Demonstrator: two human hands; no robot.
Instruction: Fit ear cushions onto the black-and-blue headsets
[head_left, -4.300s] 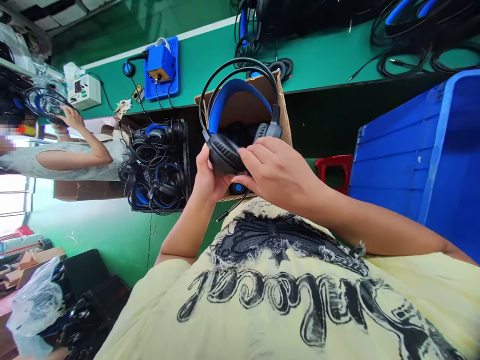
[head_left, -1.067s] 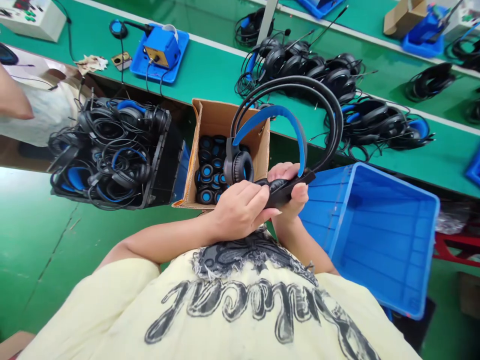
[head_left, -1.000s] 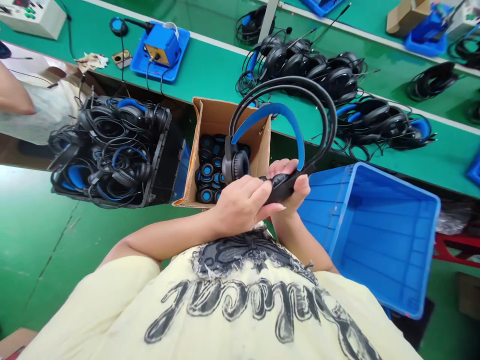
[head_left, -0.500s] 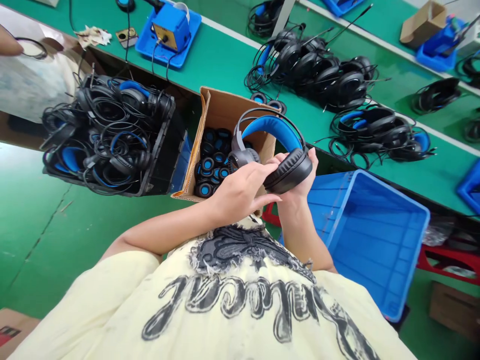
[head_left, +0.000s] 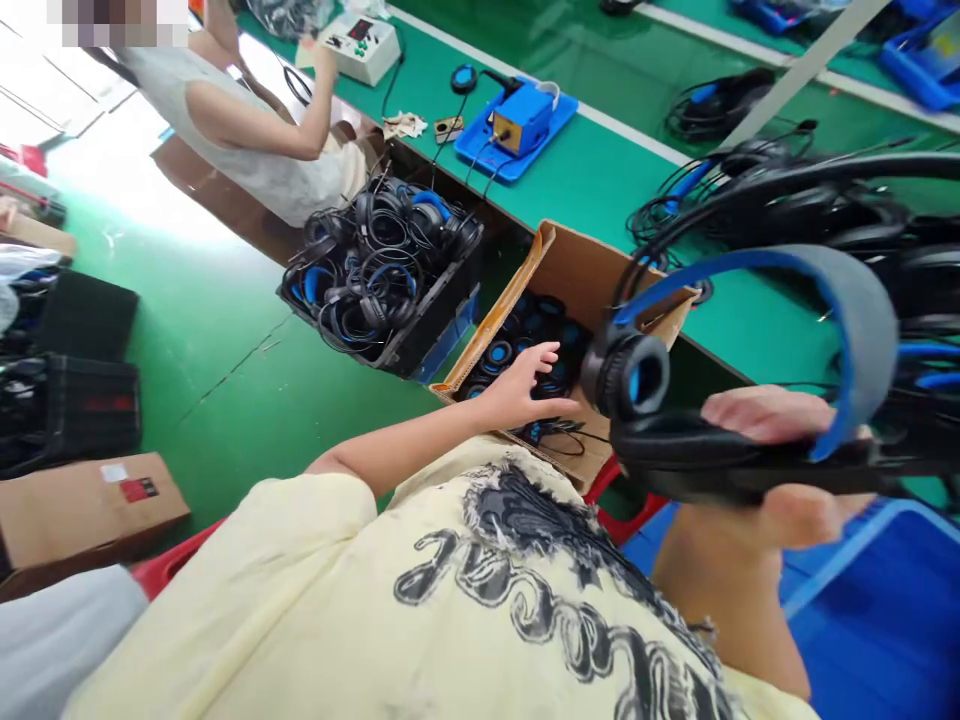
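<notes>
My right hand (head_left: 757, 470) grips a black headset with a blue headband (head_left: 750, 330) by its lower ear cup, held up close at the right. My left hand (head_left: 525, 385) is off the headset, fingers spread, over the open cardboard box (head_left: 525, 280) that holds several black-and-blue ear pads (head_left: 499, 353). The hand holds nothing that I can see.
A black crate of tangled headsets (head_left: 379, 270) stands left of the box. A blue bin (head_left: 885, 610) is at lower right. The green bench (head_left: 600, 170) carries a blue soldering station (head_left: 517, 115) and more headsets (head_left: 720, 100). Another person (head_left: 247, 120) sits at upper left beside a white meter box (head_left: 364, 40).
My left hand let go of the headset and moved down over the box of ear pads. My right hand carried the headset rightward. The view swung left.
</notes>
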